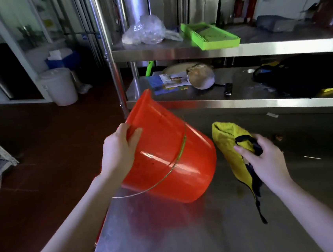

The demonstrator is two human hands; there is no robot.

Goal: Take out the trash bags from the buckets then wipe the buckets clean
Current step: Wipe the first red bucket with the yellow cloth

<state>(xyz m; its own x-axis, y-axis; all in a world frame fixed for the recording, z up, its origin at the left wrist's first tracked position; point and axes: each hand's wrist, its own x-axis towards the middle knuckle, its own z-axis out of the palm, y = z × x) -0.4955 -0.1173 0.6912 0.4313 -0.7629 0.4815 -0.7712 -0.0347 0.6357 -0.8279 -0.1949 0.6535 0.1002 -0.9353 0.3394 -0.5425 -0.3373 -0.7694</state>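
A red plastic bucket [170, 152] with a thin wire handle is tipped on its side over the steel table [173, 238], its mouth turned to the upper left. My left hand [121, 151] grips its rim, fingers curled over the edge. To the right of the bucket my right hand [266, 160] holds a yellow cloth with black trim [228, 137]; the cloth hangs down below the hand. No bag is visible in the bucket.
A steel rack stands behind the table: a crumpled clear plastic bag [147, 30] and green tray [209, 35] on the upper shelf, a pan [201, 77], papers and a dark bag [300, 75] on the lower one. A white lidded bucket [58, 85] stands on the red floor, left.
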